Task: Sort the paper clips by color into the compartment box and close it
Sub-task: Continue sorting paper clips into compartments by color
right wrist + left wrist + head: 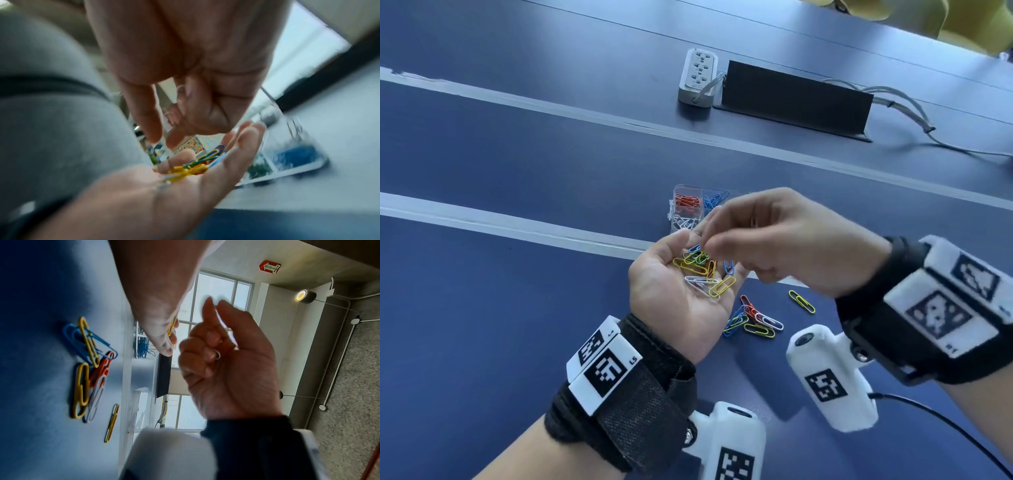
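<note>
My left hand (674, 301) lies palm up above the blue table, cupping several paper clips (705, 270) in yellow, green, blue and white. My right hand (705, 245) hovers over that palm with thumb and forefinger at the pile. Its curled fingers (193, 353) hold white clips (217, 355). The clear compartment box (675, 219) sits open just beyond the hands, with red (686, 200), blue (714, 198) and white (683, 221) clips in separate cells. The right hand hides its near right part. More loose clips (753, 318) lie on the table under the hands, and one yellow clip (802, 301) lies apart.
A white power strip (698, 77), a black upright panel (794, 99) and grey cables (914, 113) sit at the far side of the table. Pale seams (517, 226) cross the tabletop. A black cable (945, 421) trails from my right wrist camera.
</note>
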The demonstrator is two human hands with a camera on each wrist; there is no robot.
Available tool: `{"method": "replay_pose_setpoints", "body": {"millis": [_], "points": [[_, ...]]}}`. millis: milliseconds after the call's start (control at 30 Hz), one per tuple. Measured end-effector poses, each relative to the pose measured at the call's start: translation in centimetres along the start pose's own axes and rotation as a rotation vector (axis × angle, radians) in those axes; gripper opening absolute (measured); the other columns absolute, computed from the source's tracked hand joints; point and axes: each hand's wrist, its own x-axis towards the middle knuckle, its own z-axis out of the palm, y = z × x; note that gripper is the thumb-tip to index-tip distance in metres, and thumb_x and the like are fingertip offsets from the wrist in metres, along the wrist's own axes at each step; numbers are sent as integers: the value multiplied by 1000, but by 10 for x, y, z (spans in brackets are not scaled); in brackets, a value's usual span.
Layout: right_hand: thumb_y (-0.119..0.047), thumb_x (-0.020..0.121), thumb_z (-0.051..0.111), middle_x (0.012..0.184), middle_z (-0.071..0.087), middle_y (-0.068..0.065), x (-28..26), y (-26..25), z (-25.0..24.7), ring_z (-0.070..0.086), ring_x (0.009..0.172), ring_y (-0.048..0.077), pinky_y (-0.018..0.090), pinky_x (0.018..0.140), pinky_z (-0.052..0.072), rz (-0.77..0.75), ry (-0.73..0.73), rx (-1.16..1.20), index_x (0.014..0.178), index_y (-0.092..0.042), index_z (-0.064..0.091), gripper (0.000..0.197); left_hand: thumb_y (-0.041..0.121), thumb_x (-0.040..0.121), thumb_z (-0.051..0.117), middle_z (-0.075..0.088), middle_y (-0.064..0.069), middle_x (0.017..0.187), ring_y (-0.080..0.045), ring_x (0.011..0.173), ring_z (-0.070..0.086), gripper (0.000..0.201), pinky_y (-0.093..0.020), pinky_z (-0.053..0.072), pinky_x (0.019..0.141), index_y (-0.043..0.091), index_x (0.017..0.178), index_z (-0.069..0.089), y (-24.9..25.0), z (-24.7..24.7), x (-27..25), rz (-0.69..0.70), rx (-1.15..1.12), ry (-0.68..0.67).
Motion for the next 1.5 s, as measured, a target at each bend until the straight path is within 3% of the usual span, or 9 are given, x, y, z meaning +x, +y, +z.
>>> {"method": "replay_pose_setpoints", "body": {"millis": [200,433,600,700,900,1033,1233,1367,1500], "points": [[-41,68,73,63,47,-45,-6,-3,16,47,61,-15,4,61,35,-193,62,-691,79,-28,72,17,24,91,34,72,-13,85,-23,75,70,43,-34,46,93,4,112,65,4,-1,-1,-52,44,34],[-29,76,65,45,41,-15,-3,-2,18,46,50,-5,8,55,35,-272,141,-741,74,-25,73,9,21,94,31,70,-13,72,-22,61,70,40,-33,57,63,1,90,66,2,-2,1,-51,8,26],[-24,79,65,60,65,4,3,-3,14,50,52,8,22,55,43,-212,159,-468,75,-19,72,9,14,92,33,69,-17,88,-28,83,68,38,-37,54,80,-1,84,67,1,4,0,-4,-79,49],[-25,81,64,55,60,-2,4,-5,8,44,46,4,15,48,35,-176,144,-402,77,-16,72,12,16,90,36,67,-18,103,-31,97,65,32,-41,52,86,1,104,61,1,3,1,-21,-83,38],[-30,78,60,55,49,-39,-5,-10,7,47,56,-11,6,57,35,-204,21,-832,77,-26,69,10,19,91,31,71,-13,77,-24,67,70,38,-31,55,76,2,100,65,5,-1,-1,-54,-81,-40],[-38,79,60,46,44,-4,-8,-12,8,42,49,5,16,55,35,-216,11,-941,84,-29,70,14,19,91,32,73,-9,78,-22,63,70,40,-28,57,59,5,114,62,5,0,-2,-76,-27,-43],[-34,81,55,49,39,-5,-7,-11,13,39,54,13,28,60,40,-277,-14,-1070,85,-26,69,17,21,91,31,72,-12,79,-23,69,70,41,-31,57,69,4,114,61,5,-3,0,-84,-41,-62],[-35,74,51,53,51,-28,-8,-11,5,43,47,-1,11,53,34,-269,18,-846,72,-22,68,22,19,92,34,70,-17,81,-26,68,70,36,-37,54,76,0,94,64,4,-1,-1,-79,-85,-53],[-35,78,47,63,64,-1,-5,-12,1,45,55,14,26,55,43,-226,73,-708,69,-13,62,29,16,93,34,71,-18,86,-29,74,71,36,-44,58,69,-3,88,64,1,2,0,-58,-113,-35]]}}
